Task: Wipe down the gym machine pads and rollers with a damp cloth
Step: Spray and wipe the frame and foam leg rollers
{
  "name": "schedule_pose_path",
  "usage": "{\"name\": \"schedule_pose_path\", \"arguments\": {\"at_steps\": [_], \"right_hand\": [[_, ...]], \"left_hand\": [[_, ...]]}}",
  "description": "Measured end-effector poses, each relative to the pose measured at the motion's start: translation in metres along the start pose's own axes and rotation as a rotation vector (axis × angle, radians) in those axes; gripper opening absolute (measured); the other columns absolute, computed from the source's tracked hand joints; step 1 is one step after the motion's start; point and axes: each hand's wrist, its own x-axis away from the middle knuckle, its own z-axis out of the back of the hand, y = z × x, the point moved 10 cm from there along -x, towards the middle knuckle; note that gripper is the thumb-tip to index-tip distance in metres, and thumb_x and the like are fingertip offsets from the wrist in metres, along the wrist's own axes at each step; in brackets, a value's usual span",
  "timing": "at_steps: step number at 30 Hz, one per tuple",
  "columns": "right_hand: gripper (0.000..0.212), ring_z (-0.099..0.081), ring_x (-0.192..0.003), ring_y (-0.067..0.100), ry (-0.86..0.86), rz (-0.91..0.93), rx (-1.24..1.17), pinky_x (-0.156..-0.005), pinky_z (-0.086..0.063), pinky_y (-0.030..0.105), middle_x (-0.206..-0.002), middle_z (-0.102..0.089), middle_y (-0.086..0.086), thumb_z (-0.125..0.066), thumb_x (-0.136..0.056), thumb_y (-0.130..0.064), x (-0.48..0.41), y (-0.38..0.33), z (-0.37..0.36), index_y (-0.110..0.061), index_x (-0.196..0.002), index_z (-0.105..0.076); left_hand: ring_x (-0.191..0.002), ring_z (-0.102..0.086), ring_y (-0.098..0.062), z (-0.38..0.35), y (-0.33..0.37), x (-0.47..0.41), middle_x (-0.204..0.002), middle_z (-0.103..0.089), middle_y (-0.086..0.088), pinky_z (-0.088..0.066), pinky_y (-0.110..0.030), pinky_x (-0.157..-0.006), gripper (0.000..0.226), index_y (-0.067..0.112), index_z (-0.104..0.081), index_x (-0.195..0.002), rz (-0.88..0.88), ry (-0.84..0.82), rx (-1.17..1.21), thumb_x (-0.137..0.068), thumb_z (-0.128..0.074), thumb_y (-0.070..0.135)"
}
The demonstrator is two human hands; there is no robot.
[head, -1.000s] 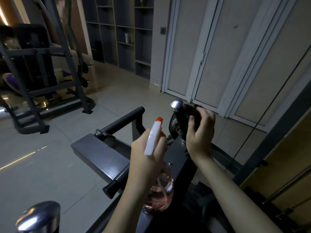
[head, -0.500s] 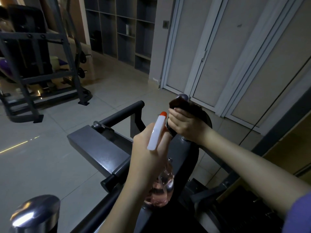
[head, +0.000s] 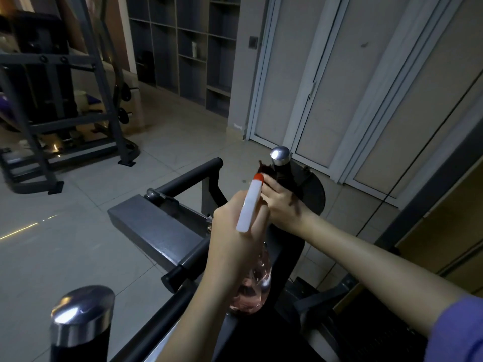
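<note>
My left hand (head: 235,239) grips a spray bottle (head: 250,205) with a white trigger head, an orange nozzle tip and a clear body of pinkish liquid. My right hand (head: 281,205) holds a dark cloth (head: 277,176) wrapped round the black handle grip of the gym machine, just below its chrome end cap (head: 280,154). The nozzle tip lies right beside my right hand's fingers. A second grip with a chrome cap (head: 82,313) stands at the bottom left.
The machine's dark steel frame (head: 154,228) and a padded black bar (head: 190,178) stretch left of my hands. A round black disc (head: 313,194) sits behind the grip. A squat rack (head: 60,100) stands far left, shelving and white doors (head: 313,74) behind.
My right hand with the cloth has slid down from the top of the grip, uncovering the chrome cap. My left hand keeps the spray bottle in nearly the same place.
</note>
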Motion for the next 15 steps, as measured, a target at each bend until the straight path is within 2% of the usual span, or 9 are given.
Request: {"name": "schedule_pose_path", "arguments": {"at_steps": [2, 5, 7, 8, 11, 13, 15], "right_hand": [[0.045, -0.058, -0.116, 0.031, -0.033, 0.008, 0.079, -0.11, -0.024, 0.042, -0.114, -0.067, 0.018, -0.027, -0.092, -0.009, 0.001, 0.008, -0.008, -0.006, -0.102, -0.071], [0.039, -0.062, -0.109, 0.031, -0.133, 0.099, 0.136, -0.112, -0.019, 0.043, -0.105, -0.07, 0.017, -0.034, -0.09, -0.012, 0.01, 0.004, -0.037, -0.008, -0.096, -0.072], [0.041, -0.066, -0.091, 0.029, -0.154, 0.09, 0.163, -0.108, -0.028, 0.042, -0.09, -0.071, 0.014, -0.029, -0.091, -0.007, 0.011, 0.001, -0.047, -0.009, -0.087, -0.07], [0.036, -0.065, -0.082, 0.029, -0.158, 0.084, 0.172, -0.104, -0.033, 0.04, -0.082, -0.069, 0.014, -0.032, -0.09, -0.007, 0.009, 0.0, -0.048, -0.009, -0.082, -0.067], [0.019, -0.061, -0.069, 0.032, -0.091, 0.094, 0.142, -0.097, -0.042, 0.042, -0.07, -0.063, 0.017, -0.043, -0.087, -0.006, 0.009, -0.011, -0.046, -0.006, -0.077, -0.06], [0.025, -0.061, -0.065, 0.033, -0.062, 0.031, 0.076, -0.094, -0.047, 0.044, -0.066, -0.062, 0.018, -0.04, -0.084, -0.001, 0.013, -0.011, -0.046, -0.003, -0.071, -0.061], [0.034, -0.063, -0.062, 0.031, -0.06, -0.039, -0.035, -0.097, -0.045, 0.043, -0.061, -0.062, 0.015, -0.034, -0.08, 0.0, 0.02, -0.013, -0.051, -0.005, -0.066, -0.064]], "left_hand": [[-0.053, -0.033, -0.007, -0.001, 0.001, -0.002, -0.059, -0.04, 0.002, -0.03, -0.022, -0.051, 0.038, -0.003, -0.053, -0.081, -0.022, 0.0, -0.028, -0.08, -0.044, 0.034], [-0.053, -0.037, -0.008, -0.002, 0.0, -0.003, -0.062, -0.047, -0.008, -0.035, -0.031, -0.053, 0.051, -0.005, -0.057, -0.089, -0.001, -0.004, 0.007, -0.077, -0.041, 0.042], [-0.057, -0.043, -0.019, 0.002, -0.003, -0.002, -0.065, -0.051, -0.013, -0.04, -0.04, -0.057, 0.043, -0.003, -0.059, -0.091, 0.031, 0.007, 0.045, -0.079, -0.047, 0.037], [-0.059, -0.046, -0.024, 0.004, -0.003, -0.002, -0.066, -0.053, -0.014, -0.042, -0.042, -0.058, 0.035, -0.002, -0.059, -0.09, 0.04, 0.008, 0.056, -0.081, -0.049, 0.03], [-0.059, -0.045, -0.027, 0.007, -0.005, -0.003, -0.065, -0.051, -0.016, -0.04, -0.042, -0.056, 0.021, -0.001, -0.054, -0.08, 0.042, 0.006, 0.045, -0.082, -0.048, 0.019], [-0.059, -0.043, -0.03, 0.006, -0.006, -0.003, -0.065, -0.051, -0.019, -0.037, -0.041, -0.055, 0.022, -0.003, -0.05, -0.075, 0.047, 0.008, 0.023, -0.08, -0.049, 0.019], [-0.061, -0.044, -0.033, 0.004, -0.005, -0.003, -0.067, -0.051, -0.022, -0.037, -0.042, -0.056, 0.027, -0.006, -0.051, -0.078, 0.054, 0.006, 0.012, -0.08, -0.049, 0.02]]}}
